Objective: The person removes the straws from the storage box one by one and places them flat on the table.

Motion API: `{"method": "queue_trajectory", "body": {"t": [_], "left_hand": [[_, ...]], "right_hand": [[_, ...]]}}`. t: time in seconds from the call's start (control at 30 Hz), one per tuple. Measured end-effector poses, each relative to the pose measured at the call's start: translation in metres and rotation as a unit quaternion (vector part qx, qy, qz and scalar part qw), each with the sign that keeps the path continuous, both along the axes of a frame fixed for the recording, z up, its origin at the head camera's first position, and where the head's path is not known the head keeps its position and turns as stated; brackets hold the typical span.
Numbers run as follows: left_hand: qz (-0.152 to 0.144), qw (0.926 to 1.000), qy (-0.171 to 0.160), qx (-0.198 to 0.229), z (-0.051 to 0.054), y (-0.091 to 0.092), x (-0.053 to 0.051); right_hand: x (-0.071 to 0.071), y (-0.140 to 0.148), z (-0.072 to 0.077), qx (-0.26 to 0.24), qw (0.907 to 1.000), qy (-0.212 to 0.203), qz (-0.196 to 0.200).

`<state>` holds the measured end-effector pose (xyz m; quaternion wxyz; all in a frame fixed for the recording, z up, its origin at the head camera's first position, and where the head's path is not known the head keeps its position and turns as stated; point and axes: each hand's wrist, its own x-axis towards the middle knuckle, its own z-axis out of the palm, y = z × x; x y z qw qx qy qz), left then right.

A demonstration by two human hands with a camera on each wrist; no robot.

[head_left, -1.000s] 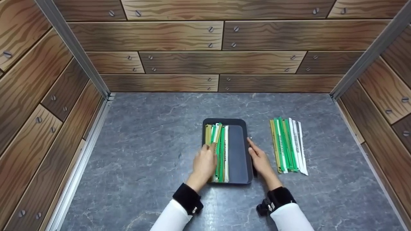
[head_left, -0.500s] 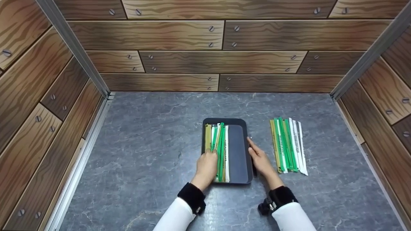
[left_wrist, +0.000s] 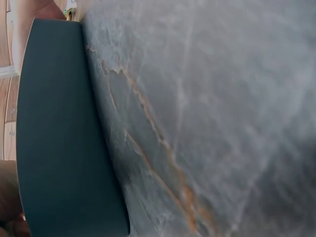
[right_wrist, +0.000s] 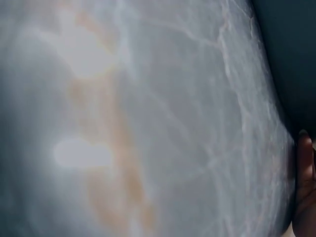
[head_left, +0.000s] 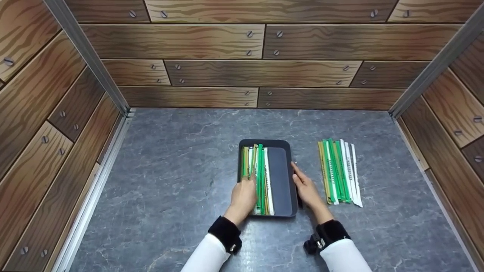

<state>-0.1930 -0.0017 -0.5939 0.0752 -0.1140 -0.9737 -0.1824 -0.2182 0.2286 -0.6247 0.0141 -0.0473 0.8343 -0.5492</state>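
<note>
A dark shallow tray (head_left: 281,181) holds long, slim, printed wrapped sticks (head_left: 260,177) in green, white and gold along its left half. My left hand (head_left: 242,194) reaches over the left wall, its curled fingers pinching among these sticks; the fingertips are hidden. My right hand (head_left: 308,190) lies against the tray's right wall with the index finger straight. In the left wrist view the near tray wall (left_wrist: 64,123) stands between parts of both hands. The right wrist view catches only fingers (right_wrist: 306,177) beside the dark wall.
Right of the tray, a second row of similar sticks (head_left: 338,172) lies on the grey marbled table (head_left: 181,162). Wood-patterned panels (head_left: 249,41) enclose the back and sides.
My left hand has moved slightly toward me and right. The sticks in the tray have shifted: the slanted gold one stands straighter and the rightmost white one leans right. My right hand stays put.
</note>
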Motion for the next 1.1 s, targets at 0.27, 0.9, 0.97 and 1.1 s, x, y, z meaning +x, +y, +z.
{"method": "queue_trajectory", "body": {"t": [0.27,0.9,0.97,1.1], "left_hand": [[0.001,0.9935,0.042,0.106,0.005,-0.011,-0.001],[0.102,0.979,0.048,0.17,0.038,-0.067,-0.005],[0.123,0.9807,0.027,0.15,0.033,-0.08,-0.008],[0.161,0.9807,-0.032,0.106,0.022,-0.105,-0.01]], "right_hand": [[0.008,-0.006,0.021,-0.007,1.0,0.002,0.006],[0.004,-0.005,0.015,0.005,1.0,0.007,0.005],[0.0,-0.002,0.005,0.008,0.9999,0.008,0.001],[-0.002,0.0,0.0,0.016,0.9999,0.001,-0.001]]}}
